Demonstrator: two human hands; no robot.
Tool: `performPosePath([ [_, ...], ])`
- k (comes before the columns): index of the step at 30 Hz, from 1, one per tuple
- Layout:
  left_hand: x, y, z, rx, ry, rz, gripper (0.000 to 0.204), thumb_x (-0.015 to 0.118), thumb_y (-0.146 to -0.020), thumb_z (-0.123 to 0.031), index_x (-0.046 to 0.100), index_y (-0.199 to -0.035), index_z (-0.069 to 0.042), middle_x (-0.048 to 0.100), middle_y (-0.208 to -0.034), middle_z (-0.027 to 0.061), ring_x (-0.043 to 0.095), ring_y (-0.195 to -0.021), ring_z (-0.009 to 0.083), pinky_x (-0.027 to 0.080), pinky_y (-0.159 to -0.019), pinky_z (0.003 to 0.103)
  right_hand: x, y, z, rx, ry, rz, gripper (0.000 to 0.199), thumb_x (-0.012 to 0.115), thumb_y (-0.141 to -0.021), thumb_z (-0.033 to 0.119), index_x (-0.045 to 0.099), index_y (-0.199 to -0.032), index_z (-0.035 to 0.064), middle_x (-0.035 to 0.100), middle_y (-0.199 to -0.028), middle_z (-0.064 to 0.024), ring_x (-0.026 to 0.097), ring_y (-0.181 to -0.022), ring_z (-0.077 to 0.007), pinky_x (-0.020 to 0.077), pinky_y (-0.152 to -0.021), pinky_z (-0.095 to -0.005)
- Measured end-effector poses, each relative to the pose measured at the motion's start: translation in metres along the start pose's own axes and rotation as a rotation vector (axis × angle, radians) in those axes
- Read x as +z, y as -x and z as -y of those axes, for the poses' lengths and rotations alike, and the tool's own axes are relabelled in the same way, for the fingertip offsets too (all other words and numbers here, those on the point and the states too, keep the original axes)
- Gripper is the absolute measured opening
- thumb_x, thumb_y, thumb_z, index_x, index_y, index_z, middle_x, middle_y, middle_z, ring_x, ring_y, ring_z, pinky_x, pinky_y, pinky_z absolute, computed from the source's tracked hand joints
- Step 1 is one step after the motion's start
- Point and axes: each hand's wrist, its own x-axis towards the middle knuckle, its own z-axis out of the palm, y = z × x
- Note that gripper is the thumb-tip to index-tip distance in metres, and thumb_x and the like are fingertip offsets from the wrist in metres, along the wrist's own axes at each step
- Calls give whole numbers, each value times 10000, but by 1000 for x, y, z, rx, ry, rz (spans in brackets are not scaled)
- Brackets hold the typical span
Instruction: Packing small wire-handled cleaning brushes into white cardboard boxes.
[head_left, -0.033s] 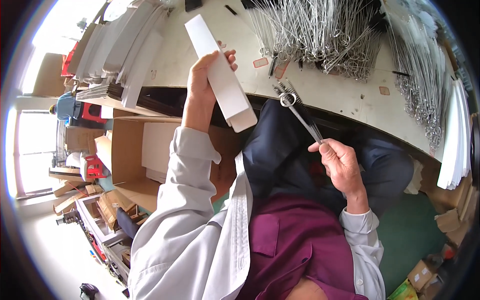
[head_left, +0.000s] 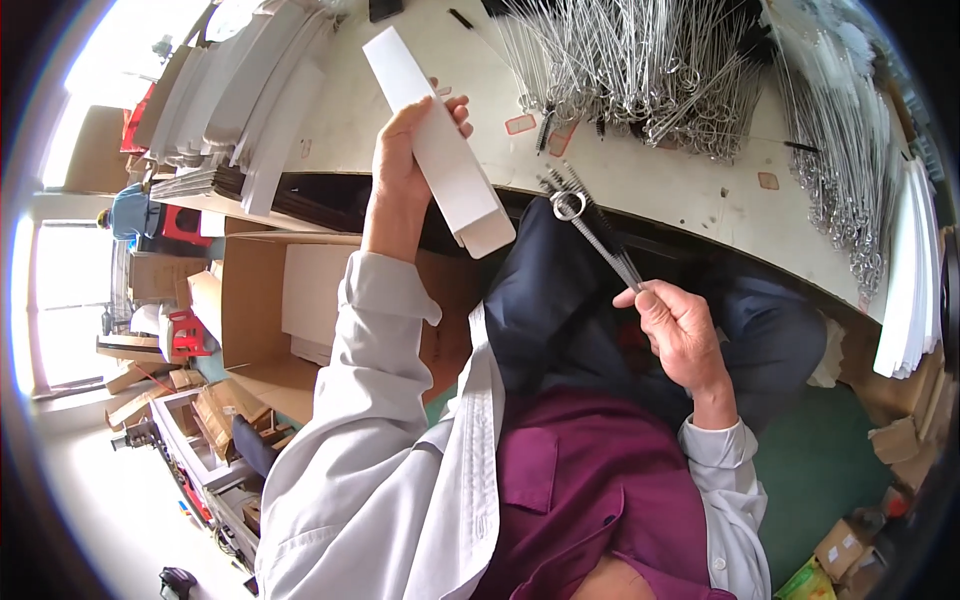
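My left hand (head_left: pixel 405 160) is wrapped round a long, narrow white cardboard box (head_left: pixel 445 150), held tilted above the table's near edge. A flap shows at the box's lower end. In my right hand (head_left: pixel 680 325) is a small bunch of wire-handled tube brushes (head_left: pixel 600 230), gripped at one end between thumb and fingers. Dark bristles and a metal ring show at the bunch's far end, which points up and left toward the box without touching it. How many brushes are in the bunch I cannot tell.
A large heap of wire brushes (head_left: pixel 650 80) covers the table's far side, with another pile (head_left: pixel 850 190) at the right. Flat white boxes (head_left: pixel 230 90) are stacked at the left. Below them stands an open brown carton (head_left: pixel 255 300). The table's near edge runs over my knees.
The white box and my left hand have shifted very slightly up and left. The brush tips have moved slightly left; both hands keep their grip.
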Motion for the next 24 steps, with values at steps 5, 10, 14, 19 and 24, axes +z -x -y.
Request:
performPosePath([
  [5, 9, -1, -3, 82, -64, -56, 474, 574, -989, -159, 405, -1394, 21, 608, -1131, 278, 622, -898, 274, 576, -818, 401, 7, 2, 0, -23, 67, 75, 329, 562, -1087, 269, 725, -1013, -7, 467, -622, 36, 389, -591, -51, 331, -528, -250],
  [10, 17, 4, -2, 112, -33, -77, 464, 581, -997, -183, 428, -1364, 57, 606, -1126, 280, 604, -876, 268, 561, -801, 402, 13, -2, -5, -17, 173, 107, 336, 574, -1077, 265, 730, -979, -15, 412, -611, 40, 361, -579, -60, 317, -524, -257],
  [14, 23, 7, -2, 112, 1, -85, 446, 594, -994, -195, 470, -1317, 86, 607, -1119, 270, 599, -860, 264, 551, -800, 398, 10, -4, -3, 45, 184, 123, 348, 593, -1064, 278, 731, -950, -21, 483, -596, -9, 428, -569, -99, 375, -532, -295],
  [19, 35, 16, 3, 134, 57, -91, 427, 610, -987, -217, 523, -1262, 98, 608, -1087, 243, 594, -848, 256, 536, -792, 388, 9, -7, -7, 122, 122, 155, 341, 589, -1062, 263, 730, -940, -23, 438, -591, 15, 394, -562, -72, 340, -516, -281],
  [24, 40, 24, 13, 64, 107, -83, 421, 611, -984, -234, 550, -1230, 102, 603, -1053, 220, 589, -836, 246, 532, -788, 381, 9, -7, -11, 181, 7, 158, 334, 588, -1062, 249, 730, -927, -22, 416, -599, 46, 360, -557, -51, 314, -509, -264],
])
